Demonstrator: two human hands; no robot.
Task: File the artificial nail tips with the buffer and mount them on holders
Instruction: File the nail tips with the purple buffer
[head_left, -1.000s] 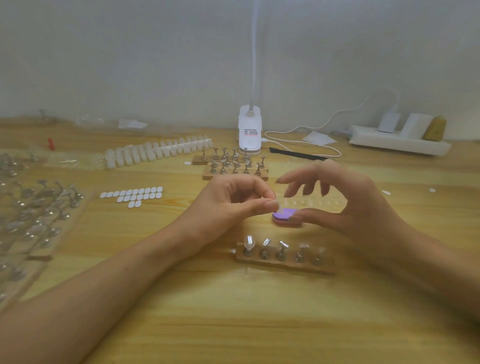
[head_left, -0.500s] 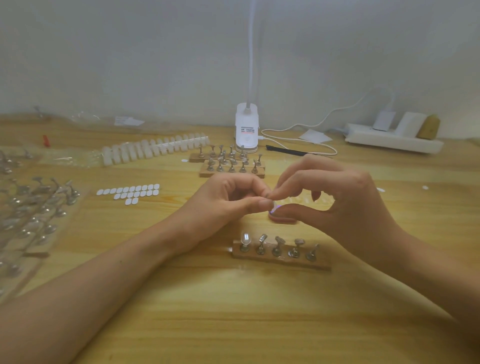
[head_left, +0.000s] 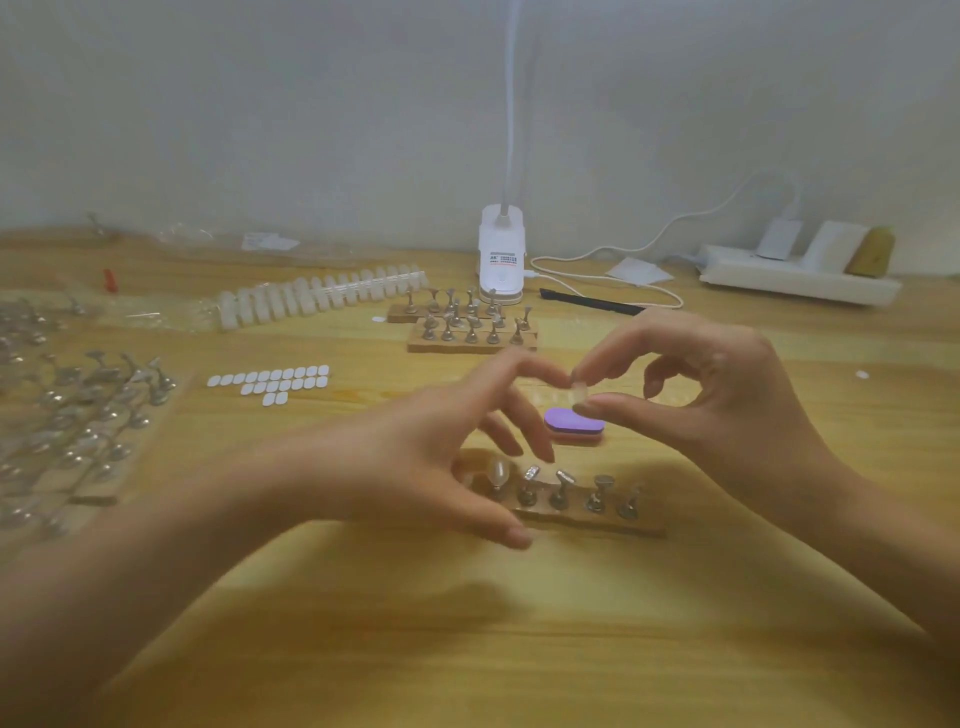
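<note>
Above the holder strip (head_left: 571, 519), right hand (head_left: 737, 415) pinches a clear nail tip (head_left: 580, 396); left hand (head_left: 415, 457), fingers spread, holds nothing. Buffer (head_left: 574, 422) lies at the tip's 6 o'clock. Risk: edge-only pinch could let the tip spring away.

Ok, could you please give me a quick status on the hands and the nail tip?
Left hand open, right hand pinching nail tip. Buffer lying on table. Left hand overhangs left end of holder strip.

Soft even light, warm cast; faint shadows lower ctr; left hand (head_left: 415, 457) blurred; left edge smeared w/ wide-angle bend.
</note>
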